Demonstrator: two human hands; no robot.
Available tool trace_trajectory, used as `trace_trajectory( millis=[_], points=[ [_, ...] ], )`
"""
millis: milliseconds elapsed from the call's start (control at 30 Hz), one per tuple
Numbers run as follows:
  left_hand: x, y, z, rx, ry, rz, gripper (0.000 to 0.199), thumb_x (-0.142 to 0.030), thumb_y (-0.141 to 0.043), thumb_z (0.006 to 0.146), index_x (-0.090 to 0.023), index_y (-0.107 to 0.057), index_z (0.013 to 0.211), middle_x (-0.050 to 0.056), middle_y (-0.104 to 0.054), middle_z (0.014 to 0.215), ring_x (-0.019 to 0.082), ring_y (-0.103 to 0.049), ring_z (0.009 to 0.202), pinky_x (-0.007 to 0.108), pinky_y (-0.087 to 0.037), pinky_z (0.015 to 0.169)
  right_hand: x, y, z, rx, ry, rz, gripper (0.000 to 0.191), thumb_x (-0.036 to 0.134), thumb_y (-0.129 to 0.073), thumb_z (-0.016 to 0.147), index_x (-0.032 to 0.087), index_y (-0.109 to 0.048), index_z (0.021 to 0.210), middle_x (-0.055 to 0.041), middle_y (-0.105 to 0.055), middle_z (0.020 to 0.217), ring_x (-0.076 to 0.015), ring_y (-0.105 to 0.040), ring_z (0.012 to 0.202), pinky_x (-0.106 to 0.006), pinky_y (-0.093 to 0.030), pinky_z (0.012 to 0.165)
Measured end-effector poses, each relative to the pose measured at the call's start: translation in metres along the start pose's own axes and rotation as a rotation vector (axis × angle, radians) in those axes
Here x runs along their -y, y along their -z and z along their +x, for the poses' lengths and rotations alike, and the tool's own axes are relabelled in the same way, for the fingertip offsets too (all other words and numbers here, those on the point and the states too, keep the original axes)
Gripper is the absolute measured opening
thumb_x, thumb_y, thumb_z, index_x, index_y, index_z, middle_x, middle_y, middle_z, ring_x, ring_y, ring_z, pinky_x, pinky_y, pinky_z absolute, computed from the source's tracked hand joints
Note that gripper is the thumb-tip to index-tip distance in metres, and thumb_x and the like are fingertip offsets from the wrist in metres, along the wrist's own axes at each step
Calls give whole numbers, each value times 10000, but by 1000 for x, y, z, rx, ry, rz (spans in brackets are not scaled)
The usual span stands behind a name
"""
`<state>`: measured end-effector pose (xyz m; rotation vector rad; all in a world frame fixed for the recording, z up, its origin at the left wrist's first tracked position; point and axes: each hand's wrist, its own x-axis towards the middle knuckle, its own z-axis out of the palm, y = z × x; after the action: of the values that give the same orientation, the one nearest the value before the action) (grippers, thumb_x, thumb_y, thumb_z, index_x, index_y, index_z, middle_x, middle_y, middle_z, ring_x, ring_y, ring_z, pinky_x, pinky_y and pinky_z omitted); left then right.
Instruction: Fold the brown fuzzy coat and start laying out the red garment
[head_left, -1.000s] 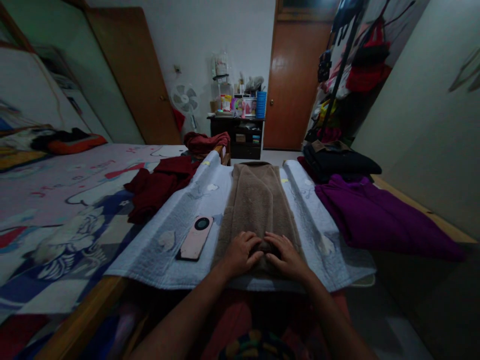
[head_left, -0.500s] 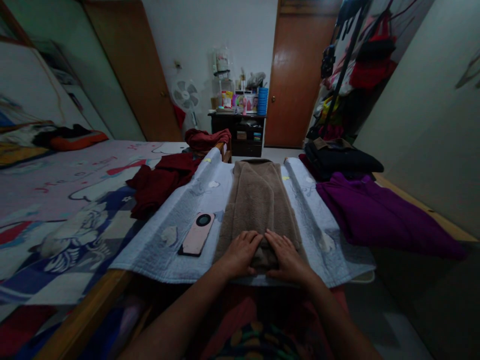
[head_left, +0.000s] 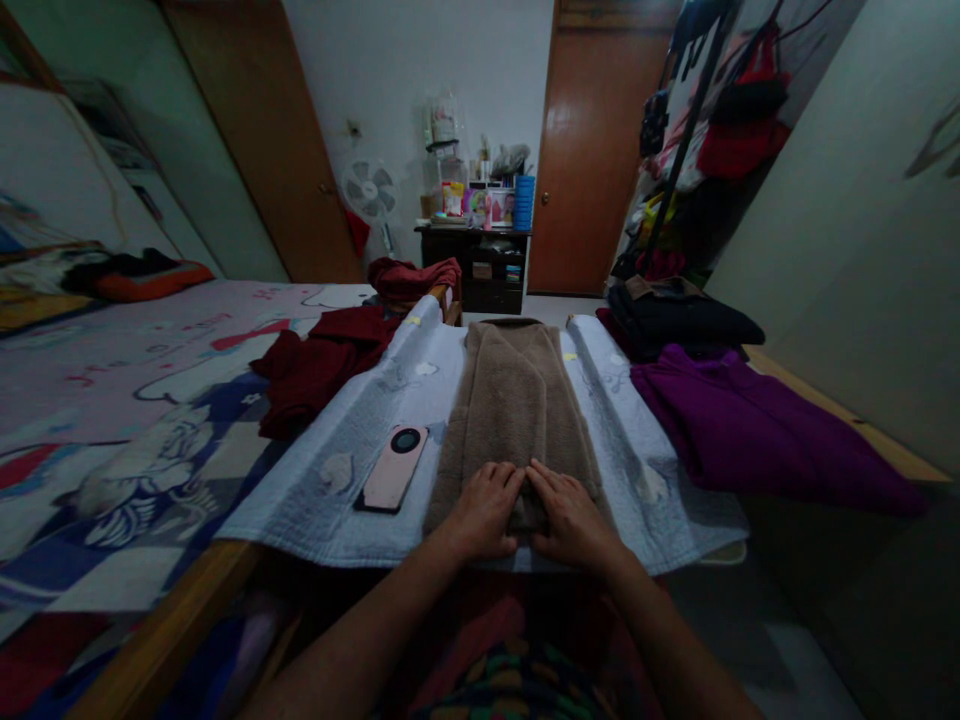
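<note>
A long brown fleece garment (head_left: 506, 400), folded into a narrow strip with a collar at its far end, lies flat in front of me. My left hand (head_left: 489, 508) rests on its near end, fingers stretched forward and thumb by the near edge. Beside it, my right hand (head_left: 566, 510) lies on the same end in a mirrored pose, the index fingertips almost touching. Both hands are open, pressed on the fabric. Under the garment is a light blue quilted cloth (head_left: 322, 520). A pink phone (head_left: 392, 475) lies back up on this cloth, left of the garment.
Dark red clothing (head_left: 322, 365) lies at the left, beside a bed with a patterned sheet (head_left: 180, 350). To the right are a folded purple garment (head_left: 757, 430) and a dark folded pile (head_left: 682, 315). A fan (head_left: 370, 190) and a black cabinet (head_left: 491, 270) stand at the back.
My hands stay on the near end of the brown garment, the right one shifted very slightly left. The view has moved a little; nothing else differs visibly.
</note>
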<state>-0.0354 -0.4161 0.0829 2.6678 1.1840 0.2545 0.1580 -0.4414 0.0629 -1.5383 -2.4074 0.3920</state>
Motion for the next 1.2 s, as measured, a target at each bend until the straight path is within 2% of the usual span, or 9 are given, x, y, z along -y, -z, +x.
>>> trace_trajectory(
  millis=[167,400,700,800,933,1067,1200],
  points=[
    [-4,-3,-3,-33,11,24,811,-232,-680,632,-203,-355,1375,98,-473,1362,289,-447,1199,394,-372,1048,-2,6,5,-33,19,10,823,275,-616,648,104,-400,1425,-202,-407,1482,-296,-411,1350,-446,-344,1059],
    [-2,-8,-1,-48,43,28,734,-276,-706,687,-215,-385,1345,83,-508,1343,272,-484,1181,386,-396,1029,-2,13,9,-11,21,8,761,242,-585,672,122,-427,1408,-180,-443,1464,-278,-438,1335,-429,-374,1042],
    [13,6,10,-11,-38,-1,547,-267,-663,723,-192,-517,1245,77,-628,1177,255,-587,1074,356,-457,945,2,4,6,-12,-9,0,927,307,-755,622,129,-353,1439,-198,-367,1503,-313,-386,1358,-456,-325,1081],
    [19,8,16,6,-32,-10,477,-276,-654,725,-199,-578,1190,67,-664,1117,250,-620,1028,343,-473,905,9,5,9,-35,-36,-45,816,288,-758,649,177,-414,1380,-149,-447,1438,-297,-480,1256,-424,-376,1027],
    [25,16,26,53,-5,-19,396,-311,-653,723,-210,-648,1106,59,-701,1055,249,-652,969,320,-484,840,15,13,17,-20,-92,-121,623,223,-723,688,212,-501,1270,-90,-574,1239,-262,-553,1096,-359,-419,931],
    [29,26,36,113,5,-43,404,-343,-654,719,-225,-670,1105,49,-722,1040,239,-661,951,293,-473,817,15,26,25,33,-91,-140,482,230,-650,757,209,-544,1227,-76,-606,1137,-235,-569,1052,-303,-411,883],
    [33,34,44,158,29,-73,469,-356,-673,694,-245,-649,1149,28,-724,1038,225,-658,940,263,-461,784,10,36,36,90,-92,-142,372,309,-617,804,210,-600,1162,-62,-636,1093,-212,-615,975,-266,-411,792]
  ],
)
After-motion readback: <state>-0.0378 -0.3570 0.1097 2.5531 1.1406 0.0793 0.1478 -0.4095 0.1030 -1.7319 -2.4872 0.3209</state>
